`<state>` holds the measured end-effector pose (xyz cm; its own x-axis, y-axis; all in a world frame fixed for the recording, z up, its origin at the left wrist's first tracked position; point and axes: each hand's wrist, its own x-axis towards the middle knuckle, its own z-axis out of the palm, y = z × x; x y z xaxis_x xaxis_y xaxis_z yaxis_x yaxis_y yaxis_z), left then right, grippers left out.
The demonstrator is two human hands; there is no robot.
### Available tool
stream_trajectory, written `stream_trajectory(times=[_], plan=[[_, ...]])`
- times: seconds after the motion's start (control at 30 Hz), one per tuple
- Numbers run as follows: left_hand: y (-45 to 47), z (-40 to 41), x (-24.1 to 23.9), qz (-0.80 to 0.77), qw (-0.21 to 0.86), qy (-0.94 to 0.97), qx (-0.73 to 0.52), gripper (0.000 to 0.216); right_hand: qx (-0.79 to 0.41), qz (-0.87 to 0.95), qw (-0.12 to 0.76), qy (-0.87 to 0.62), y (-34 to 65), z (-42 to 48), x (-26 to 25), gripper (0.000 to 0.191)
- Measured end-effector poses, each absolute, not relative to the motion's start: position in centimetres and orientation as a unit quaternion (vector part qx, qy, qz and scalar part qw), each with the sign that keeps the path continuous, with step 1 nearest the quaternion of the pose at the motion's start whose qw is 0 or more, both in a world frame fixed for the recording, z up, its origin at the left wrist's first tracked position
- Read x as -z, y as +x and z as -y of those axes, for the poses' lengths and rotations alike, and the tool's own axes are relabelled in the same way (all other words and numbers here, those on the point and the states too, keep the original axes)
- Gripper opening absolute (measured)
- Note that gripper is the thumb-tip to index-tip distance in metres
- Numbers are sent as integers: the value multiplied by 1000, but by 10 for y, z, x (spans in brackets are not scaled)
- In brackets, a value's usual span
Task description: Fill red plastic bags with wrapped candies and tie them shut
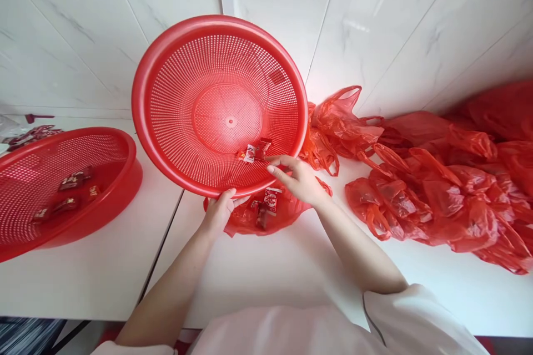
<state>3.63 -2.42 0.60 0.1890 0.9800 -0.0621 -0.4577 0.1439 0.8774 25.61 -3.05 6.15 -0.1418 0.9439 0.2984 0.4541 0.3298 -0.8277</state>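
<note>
A round red plastic mesh basket (208, 55) is tilted toward me, with a few small wrapped snacks (250, 153) lying low inside it. My left hand (220, 209) grips the basket's near rim, thumb on the rim and fingers below. Over the rim on the right reaches my right hand (297, 180), thumb and forefinger apart beside the wrapped snacks; whether it touches them I cannot tell. Below the basket an opened red plastic bag (241, 223) lies on the table, holding red and white packets (270, 201). The basket hides part of this bag.
At left stands a second red mesh basket (120, 177) with several small packets (69, 203) in it. Red plastic bags (433, 194) are heaped along the right side, against the marbled wall (387, 28). A dark seam crosses the white table (266, 272).
</note>
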Motion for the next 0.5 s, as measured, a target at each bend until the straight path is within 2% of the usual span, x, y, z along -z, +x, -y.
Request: stream_trajectory(times=[0.07, 0.13, 0.27, 0.33, 0.43, 0.5], plan=[[40, 29, -4, -342, 683, 383, -519, 52, -199, 725, 433, -498, 254, 30, -61, 23], [43, 34, -3, -336, 699, 391, -495, 50, -167, 761, 410, -475, 251, 27, -55, 24], [49, 44, 2, -326, 732, 412, -434, 49, -122, 810, 312, -482, 240, 23, -35, 43], [49, 46, 4, -325, 740, 412, -421, 49, -88, 819, 268, -500, 234, 24, -28, 45], [47, 42, 4, -319, 744, 401, -429, 50, -119, 840, 242, -471, 228, 29, -29, 34], [45, 38, 2, -313, 739, 397, -446, 51, -161, 843, 261, -442, 226, 33, -33, 32]])
